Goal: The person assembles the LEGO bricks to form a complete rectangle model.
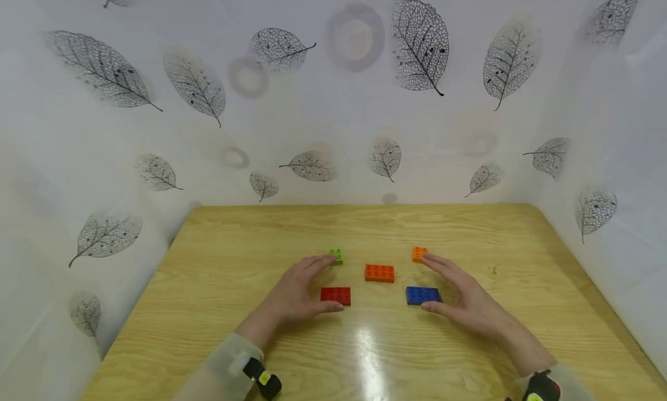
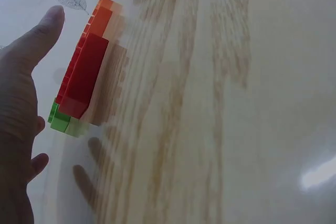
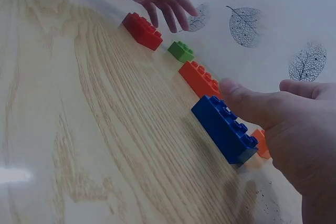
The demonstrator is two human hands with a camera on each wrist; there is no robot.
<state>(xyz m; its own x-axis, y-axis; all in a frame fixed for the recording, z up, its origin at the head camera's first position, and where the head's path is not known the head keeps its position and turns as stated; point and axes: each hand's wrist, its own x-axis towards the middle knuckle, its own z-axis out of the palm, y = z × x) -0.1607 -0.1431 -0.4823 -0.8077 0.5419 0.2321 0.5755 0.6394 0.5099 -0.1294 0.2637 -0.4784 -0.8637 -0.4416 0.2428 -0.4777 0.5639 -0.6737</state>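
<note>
Hovering over the wooden desk (image 1: pixel 234 245), left hand (image 1: pixel 296 291) near oblong red plastic brick (image 1: pixel 336 295) and stubby green plastic brick (image 1: pixel 339 261), right hand (image 1: pixel 466 297) near oblong blue plastic brick (image 1: pixel 420 295) and stubby orange plastic brick (image 1: pixel 418 252) (both grips spread apart).

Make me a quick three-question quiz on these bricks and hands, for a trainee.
1. How many bricks lie on the table?
2. True or false: the blue brick is nearer the right hand than the left hand.
3. Fill in: directly beyond the red brick, in the head view, lies the small ____ brick.

Key: 1. Five. 2. True. 3. Green brick.
</note>
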